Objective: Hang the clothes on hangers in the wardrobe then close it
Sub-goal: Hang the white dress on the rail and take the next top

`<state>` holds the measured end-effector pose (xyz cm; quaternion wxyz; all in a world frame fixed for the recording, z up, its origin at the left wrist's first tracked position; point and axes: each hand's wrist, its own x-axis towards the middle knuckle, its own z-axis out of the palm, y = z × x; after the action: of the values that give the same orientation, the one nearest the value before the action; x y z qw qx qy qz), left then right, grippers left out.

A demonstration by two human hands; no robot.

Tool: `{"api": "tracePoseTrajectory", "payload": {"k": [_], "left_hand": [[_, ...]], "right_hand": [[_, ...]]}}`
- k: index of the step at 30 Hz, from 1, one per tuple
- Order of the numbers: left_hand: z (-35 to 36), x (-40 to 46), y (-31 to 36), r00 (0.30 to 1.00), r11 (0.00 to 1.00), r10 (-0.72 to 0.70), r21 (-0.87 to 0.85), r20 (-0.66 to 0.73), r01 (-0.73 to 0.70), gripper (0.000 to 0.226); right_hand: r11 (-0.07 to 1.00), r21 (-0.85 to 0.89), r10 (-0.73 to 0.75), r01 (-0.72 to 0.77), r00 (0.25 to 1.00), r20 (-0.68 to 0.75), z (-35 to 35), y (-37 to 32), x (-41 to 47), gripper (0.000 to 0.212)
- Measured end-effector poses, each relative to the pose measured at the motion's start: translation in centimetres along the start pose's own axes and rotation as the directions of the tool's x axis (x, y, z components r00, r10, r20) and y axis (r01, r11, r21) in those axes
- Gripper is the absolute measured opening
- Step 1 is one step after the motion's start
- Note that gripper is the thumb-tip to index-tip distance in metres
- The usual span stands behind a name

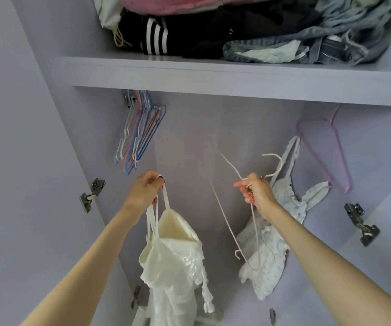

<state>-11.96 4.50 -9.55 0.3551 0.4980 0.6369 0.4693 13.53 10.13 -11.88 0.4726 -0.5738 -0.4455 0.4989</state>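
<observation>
Hanging step under way, wardrobe open. Left hand pinches straps of white top, dangling low. Right hand, fingers curled, grips white hanger. Next, likely: thread straps over hanger arms.

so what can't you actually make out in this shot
- Head view: the rail holding the spare hangers and pink hanger is hidden behind the shelf.
- White top in the left hand: its hem is cut by the bottom edge.
- Doors: out of frame.
</observation>
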Motion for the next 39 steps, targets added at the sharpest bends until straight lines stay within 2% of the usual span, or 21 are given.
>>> {"api": "tracePoseTrajectory", "payload": {"k": [4, 7, 10, 12, 15, 17, 20, 24, 28, 31, 34, 37, 39], "left_hand": [[-0.4, 1.0, -0.1, 0.999, 1.0, -0.019, -0.011, -0.051, 0.018, 0.018], [-0.9, 2.0, -0.5, 0.992, 0.999, -0.045, -0.013, -0.118, 0.044, 0.017], [-1.6, 2.7, -0.9, 0.984, 0.997, -0.067, 0.024, -0.165, 0.072, 0.01], [-1.8, 2.9, -1.1, 0.981, 0.997, -0.063, 0.027, -0.181, 0.069, 0.01], [-1.6, 2.9, -1.1, 0.99, 0.999, -0.005, 0.042, -0.142, 0.011, 0.013], [-1.4, 2.6, -0.7, 0.995, 0.998, 0.048, 0.052, -0.091, -0.044, 0.019], [-1.0, 2.2, 0.3, 0.992, 0.988, 0.126, 0.099, -0.024, -0.123, 0.021], [-0.9, 2.3, 1.1, 0.988, 0.961, 0.142, 0.229, 0.067, -0.154, 0.006], [-1.6, 2.6, -0.4, 0.973, 0.861, 0.069, 0.479, 0.219, -0.169, 0.07], [-1.5, 2.5, -1.7, 0.968, 0.795, 0.08, 0.57, 0.238, -0.206, 0.081], [-1.2, 2.3, -2.2, 0.979, 0.725, 0.169, 0.659, 0.112, -0.201, 0.068], [-1.3, 2.1, -2.4, 0.96, 0.788, 0.279, 0.579, -0.028, -0.212, 0.047], [-1.3, 2.2, -2.4, 0.926, 0.777, 0.371, 0.568, -0.066, -0.271, 0.032]], "right_hand": [[0.983, -0.177, -0.027, 0.036, 0.998, 0.055, -0.2, -2.2, -0.9, 0.044], [0.964, -0.264, -0.031, 0.037, 0.999, 0.028, 0.3, -2.7, -0.9, 0.042], [0.972, -0.235, -0.026, 0.014, 0.999, -0.046, 0.4, -2.9, -0.3, 0.054], [0.974, -0.225, -0.011, 0.001, 0.999, -0.042, 0.0, -3.2, -0.3, 0.058], [0.971, -0.239, -0.001, 0.009, 0.999, 0.033, -0.2, -3.9, -0.7, 0.045], [0.986, -0.165, 0.011, -0.005, 0.999, 0.038, 0.0, -4.1, -0.7, 0.044], [0.988, -0.151, 0.036, -0.03, 0.999, 0.035, 0.9, -4.5, -0.5, 0.045], [0.984, -0.095, 0.154, -0.152, 0.988, 0.02, 1.5, -4.8, -0.1, 0.045], [0.964, 0.034, 0.263, -0.265, 0.964, 0.034, 0.9, -4.9, 0.1, 0.043], [0.948, 0.071, 0.306, -0.31, 0.95, 0.062, 0.8, -4.9, 0.0, 0.042], [0.932, 0.118, 0.334, -0.344, 0.938, 0.091, 0.7, -4.6, -0.1, 0.04], [0.925, 0.153, 0.335, -0.348, 0.937, 0.102, 0.2, -4.4, -0.1, 0.039], [0.923, 0.172, 0.332, -0.345, 0.938, 0.1, -0.1, -4.4, 0.0, 0.039]]}}
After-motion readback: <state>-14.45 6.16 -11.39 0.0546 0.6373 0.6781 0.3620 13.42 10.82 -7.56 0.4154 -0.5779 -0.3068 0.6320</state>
